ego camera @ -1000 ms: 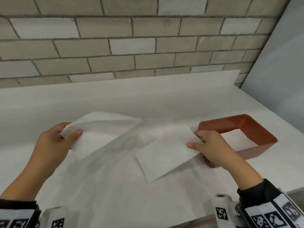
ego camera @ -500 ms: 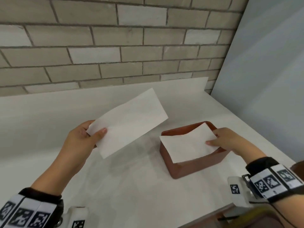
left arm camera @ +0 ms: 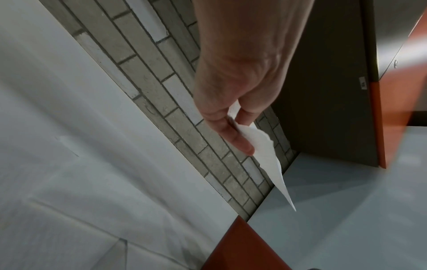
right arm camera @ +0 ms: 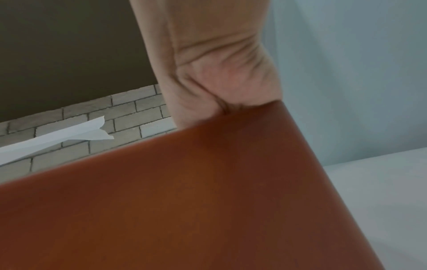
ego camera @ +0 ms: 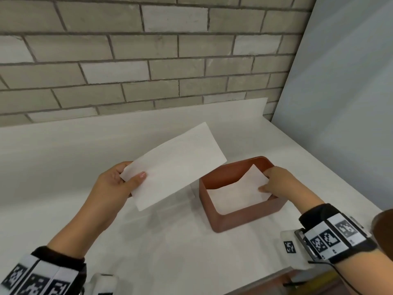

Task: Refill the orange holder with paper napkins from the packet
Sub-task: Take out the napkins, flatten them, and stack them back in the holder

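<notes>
The orange holder [ego camera: 238, 216] is an open rectangular box on the white counter at centre right. A white napkin [ego camera: 236, 191] lies tilted inside it, and my right hand [ego camera: 276, 182] pinches its right edge over the holder's far right wall. My left hand [ego camera: 125, 179] holds a second white napkin [ego camera: 176, 165] by its left corner, up in the air left of the holder. In the left wrist view thumb and fingers [left arm camera: 235, 138] pinch that napkin [left arm camera: 265, 151] edge-on. The right wrist view is mostly filled by the holder's wall [right arm camera: 184, 201]; my right fingers are hidden behind it.
A thin clear plastic sheet [ego camera: 148, 235] lies spread on the white counter [ego camera: 63, 158] under and in front of my hands. A brick wall [ego camera: 148, 60] stands behind, a pale panel [ego camera: 344, 103] closes the right side. The counter's front edge [ego camera: 276, 275] runs at lower right.
My right hand carried its napkin rightward from in front of the holder and lowered it into the holder. My left hand raised its napkin and kept hold of it.
</notes>
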`<state>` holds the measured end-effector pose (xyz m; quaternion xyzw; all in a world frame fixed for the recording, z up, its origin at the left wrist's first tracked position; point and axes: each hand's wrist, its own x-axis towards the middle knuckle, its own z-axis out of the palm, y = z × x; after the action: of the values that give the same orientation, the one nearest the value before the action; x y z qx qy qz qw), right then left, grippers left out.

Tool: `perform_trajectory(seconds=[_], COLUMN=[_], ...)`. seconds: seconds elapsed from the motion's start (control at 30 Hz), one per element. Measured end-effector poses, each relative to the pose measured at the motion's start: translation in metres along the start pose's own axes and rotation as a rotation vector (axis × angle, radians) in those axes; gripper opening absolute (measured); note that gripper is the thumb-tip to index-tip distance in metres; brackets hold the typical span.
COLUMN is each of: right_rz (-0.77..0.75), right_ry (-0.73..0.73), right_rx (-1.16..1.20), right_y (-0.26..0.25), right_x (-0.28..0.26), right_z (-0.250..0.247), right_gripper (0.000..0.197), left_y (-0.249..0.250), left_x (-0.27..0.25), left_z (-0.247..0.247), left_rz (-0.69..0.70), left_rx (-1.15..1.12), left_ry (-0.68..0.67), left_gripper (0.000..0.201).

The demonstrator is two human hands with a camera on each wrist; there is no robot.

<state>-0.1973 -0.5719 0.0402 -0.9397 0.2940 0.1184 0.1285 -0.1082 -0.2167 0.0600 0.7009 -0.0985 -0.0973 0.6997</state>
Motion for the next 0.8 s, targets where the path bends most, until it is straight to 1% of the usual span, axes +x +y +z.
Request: perform_trajectory(seconds=[0.13, 0.2, 0.33, 0.43, 0.47, 0.53, 0.6, 0.63, 0.7, 0.8], right_rz=[0.016, 0.036, 0.089, 0.087, 0.077, 0.054, 0.029, 0.024, 0.032, 0.035], right_ry=[-0.014, -0.002, 0.077, 0.21, 0.275, 0.399, 0.462, 0.445, 0.361, 0.291], right_rx=[-0.059, -0.125, -0.23, -0.239, -0.208, -0.054, 0.142, 0.216, 0.333, 0.444], right_y=[-0.002, -0.004, -0.009, -0.006, -0.002, 0.011, 0.024, 0.029, 0.036, 0.04], right_x=[0.0, -0.003, -0.01, -0.017, -0.018, -0.019, -0.016, -0.013, -0.008, -0.006], right_z=[0.001, 0.001, -0.003, -0.01, -0.013, -0.017, -0.017, -0.015, -0.009, 0.0], right_gripper=[0.051, 0.051, 0.028, 0.011, 0.01, 0.018, 0.028, 0.032, 0.038, 0.04], left_y=[0.001, 0.003, 0.006, 0.004, 0.003, 0.002, 0.0, -0.001, -0.002, -0.005], left_x=[-0.002, -0.002, 0.002, 0.008, 0.011, 0.015, 0.017, 0.018, 0.02, 0.023], left_z=[0.01, 0.018, 0.043, 0.068, 0.077, 0.096, 0.116, 0.126, 0.143, 0.162], left_rz=[-0.026, -0.04, -0.06, -0.077, -0.076, -0.074, -0.087, -0.102, -0.137, -0.17], left_rx=[-0.01, -0.008, -0.001, 0.006, 0.021, 0.071, 0.124, 0.151, 0.22, 0.346], left_ry=[-0.031, -0.058, -0.093, -0.092, -0.09, -0.099, -0.124, -0.14, -0.174, -0.212], left_gripper=[0.016, 0.017, 0.014, 0.014, 0.014, 0.014, 0.014, 0.014, 0.011, 0.02])
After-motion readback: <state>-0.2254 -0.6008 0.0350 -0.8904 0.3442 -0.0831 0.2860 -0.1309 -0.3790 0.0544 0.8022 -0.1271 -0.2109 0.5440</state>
